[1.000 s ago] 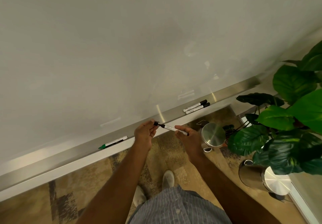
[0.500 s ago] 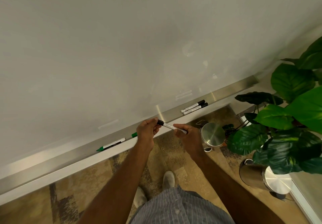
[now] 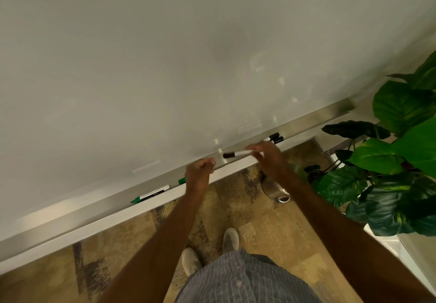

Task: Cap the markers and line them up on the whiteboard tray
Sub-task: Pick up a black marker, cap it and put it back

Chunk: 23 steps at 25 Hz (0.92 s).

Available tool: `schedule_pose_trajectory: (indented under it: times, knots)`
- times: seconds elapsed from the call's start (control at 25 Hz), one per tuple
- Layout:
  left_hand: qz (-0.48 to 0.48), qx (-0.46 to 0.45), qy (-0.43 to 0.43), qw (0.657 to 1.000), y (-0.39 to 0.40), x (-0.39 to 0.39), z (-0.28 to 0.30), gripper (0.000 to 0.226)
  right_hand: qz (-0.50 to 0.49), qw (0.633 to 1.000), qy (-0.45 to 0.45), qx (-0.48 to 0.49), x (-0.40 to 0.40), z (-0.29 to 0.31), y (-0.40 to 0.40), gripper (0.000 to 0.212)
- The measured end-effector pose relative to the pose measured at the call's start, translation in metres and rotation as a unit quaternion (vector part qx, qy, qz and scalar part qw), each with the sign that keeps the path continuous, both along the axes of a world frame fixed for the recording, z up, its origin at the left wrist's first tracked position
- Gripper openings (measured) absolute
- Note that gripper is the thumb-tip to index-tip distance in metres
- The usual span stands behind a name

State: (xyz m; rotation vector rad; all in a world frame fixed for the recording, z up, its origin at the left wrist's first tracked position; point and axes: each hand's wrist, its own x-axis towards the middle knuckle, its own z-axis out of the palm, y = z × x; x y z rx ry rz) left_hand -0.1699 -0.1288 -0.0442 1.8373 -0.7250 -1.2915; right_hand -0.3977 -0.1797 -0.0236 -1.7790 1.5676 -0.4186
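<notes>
My right hand (image 3: 266,158) holds a capped black marker (image 3: 236,154) just above the metal whiteboard tray (image 3: 313,121), with the cap pointing left. My left hand (image 3: 199,173) is a loose fist over the tray's front edge and apart from the marker. I see nothing in it. A small green cap (image 3: 181,180) lies on the tray just left of that hand. Farther left rests an uncapped green marker (image 3: 151,193). Two capped black markers (image 3: 273,137) lie side by side on the tray to the right, partly hidden by my right hand.
A large whiteboard (image 3: 165,67) fills the upper view. A leafy plant (image 3: 401,161) stands at the right, with a steel bin (image 3: 274,190) on the carpet under my right forearm. My shoes (image 3: 230,239) are below.
The cap went onto the black marker. My left hand let go and drew back left into a fist, while my right hand carried the capped marker up and right over the tray.
</notes>
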Motion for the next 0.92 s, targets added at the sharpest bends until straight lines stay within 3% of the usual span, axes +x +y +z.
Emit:
schedule_pose_trajectory:
  times: [0.12, 0.24, 0.32, 0.52, 0.72, 0.92]
  knots:
    - [-0.078, -0.044, -0.184, 0.979, 0.012, 0.031, 0.002, 0.018, -0.036, 0.99, 0.119, -0.061, -0.026, -0.003, -0.042, 0.027]
    - [-0.174, -0.057, -0.401, 0.898, 0.036, 0.074, -0.002, 0.021, -0.051, 0.975, 0.2, -0.078, -0.042, -0.019, -0.056, 0.03]
    - [-0.166, -0.044, -0.462, 0.87, 0.052, 0.098, -0.003, 0.013, -0.073, 0.974, 0.2, -0.082, -0.042, -0.027, -0.057, 0.03]
    - [-0.222, 0.043, -0.515, 0.827, 0.066, 0.133, -0.01, 0.025, -0.088, 0.969, 0.203, -0.106, -0.037, -0.036, -0.057, 0.03]
    - [-0.245, 0.067, -0.503, 0.826, 0.061, 0.142, -0.015, 0.037, -0.108, 0.97, 0.179, -0.12, -0.03, -0.04, -0.055, 0.029]
    - [-0.244, 0.058, -0.491, 0.834, 0.063, 0.143, -0.02, 0.034, -0.143, 0.977, 0.114, -0.112, 0.003, -0.04, -0.022, 0.03]
